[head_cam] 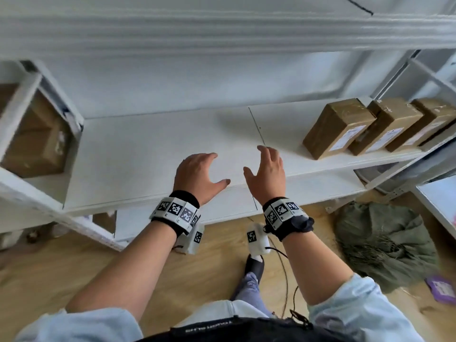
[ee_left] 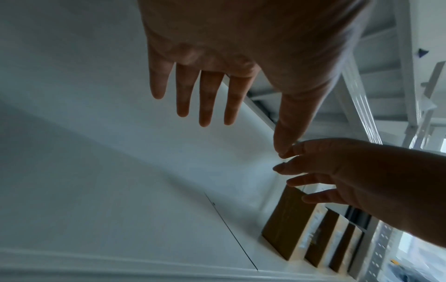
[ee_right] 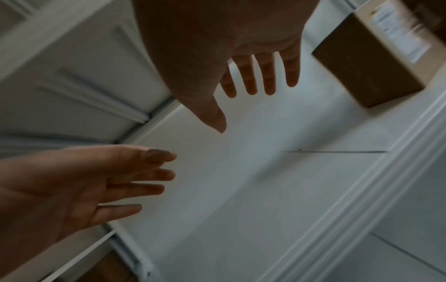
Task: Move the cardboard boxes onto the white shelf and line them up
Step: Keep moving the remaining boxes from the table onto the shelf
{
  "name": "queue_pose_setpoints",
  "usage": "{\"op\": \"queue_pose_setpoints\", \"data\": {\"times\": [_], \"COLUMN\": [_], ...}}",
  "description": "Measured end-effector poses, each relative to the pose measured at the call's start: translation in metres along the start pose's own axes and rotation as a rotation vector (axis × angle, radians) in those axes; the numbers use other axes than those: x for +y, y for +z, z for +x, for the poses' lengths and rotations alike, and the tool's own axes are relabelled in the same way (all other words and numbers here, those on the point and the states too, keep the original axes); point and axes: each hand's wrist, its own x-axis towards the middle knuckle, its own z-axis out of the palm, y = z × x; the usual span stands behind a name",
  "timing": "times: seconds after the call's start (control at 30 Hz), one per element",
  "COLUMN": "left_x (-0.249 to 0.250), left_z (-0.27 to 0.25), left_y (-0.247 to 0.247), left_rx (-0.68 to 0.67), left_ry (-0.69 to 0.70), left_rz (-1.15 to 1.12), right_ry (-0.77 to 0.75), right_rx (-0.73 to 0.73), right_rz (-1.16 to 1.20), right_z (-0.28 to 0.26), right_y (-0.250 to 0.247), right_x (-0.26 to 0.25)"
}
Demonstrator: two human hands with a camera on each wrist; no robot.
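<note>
Three brown cardboard boxes stand side by side at the right end of the white shelf: the nearest box, a middle box and a far box. Each carries a white label on its front. Both hands hover over the shelf's front middle with fingers spread and nothing in them. My left hand sits left of my right hand, palms turned toward each other. In the left wrist view the left hand is open above the shelf, with the boxes beyond. The right wrist view shows the right hand open, the nearest box at upper right.
More cardboard boxes sit in the neighbouring shelf unit on the left. A green sack lies on the wooden floor at right, next to a purple packet. An upper shelf board overhangs the working shelf. Cables trail across the floor.
</note>
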Motion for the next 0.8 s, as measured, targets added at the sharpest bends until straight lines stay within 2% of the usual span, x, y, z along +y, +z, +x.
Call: {"op": "queue_pose_setpoints", "data": {"times": [0.2,0.5,0.8], "left_x": [-0.060,-0.135,-0.200], "left_z": [-0.080,-0.166,-0.198], "left_y": [-0.065,-0.126,-0.161], "left_rx": [0.114,0.235,0.265], "left_ry": [-0.152,-0.408,-0.649], "left_rz": [-0.033,-0.014,0.049], "right_ry": [-0.159,-0.331,-0.470], "right_rx": [-0.027,-0.226,-0.446], "right_rz": [0.087,0.167,0.169], "right_z": [-0.050,-0.103,-0.112], "right_y": [0.026,0.076,0.134], "right_x": [-0.102,-0.205,-0.286]}}
